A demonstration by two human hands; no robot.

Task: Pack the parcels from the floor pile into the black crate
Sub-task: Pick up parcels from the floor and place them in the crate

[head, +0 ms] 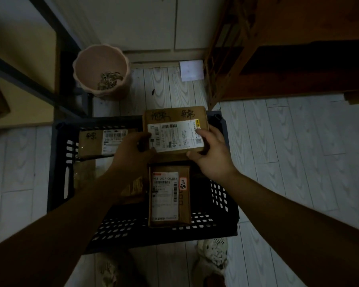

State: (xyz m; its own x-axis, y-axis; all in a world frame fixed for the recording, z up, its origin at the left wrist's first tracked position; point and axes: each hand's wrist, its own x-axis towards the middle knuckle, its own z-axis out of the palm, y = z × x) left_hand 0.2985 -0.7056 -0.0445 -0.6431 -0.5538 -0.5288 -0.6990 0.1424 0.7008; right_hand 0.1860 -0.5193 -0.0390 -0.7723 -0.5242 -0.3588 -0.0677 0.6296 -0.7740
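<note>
Crosswise above the black crate (pixel 133 230), left grip (pixel 133 148) and right grip (pixel 211 154) clasp the parcel (pixel 174 137).

Handwritten 异常 on held parcel (pixel 175 116) and left parcel (pixel 90 147), printed C507 on near parcel (pixel 185 212)

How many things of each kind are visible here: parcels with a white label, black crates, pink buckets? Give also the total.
Parcels with a white label: 3 (held parcel, left parcel, near parcel)
Black crate: 1
Pink bucket: 1
Total: 5
</note>
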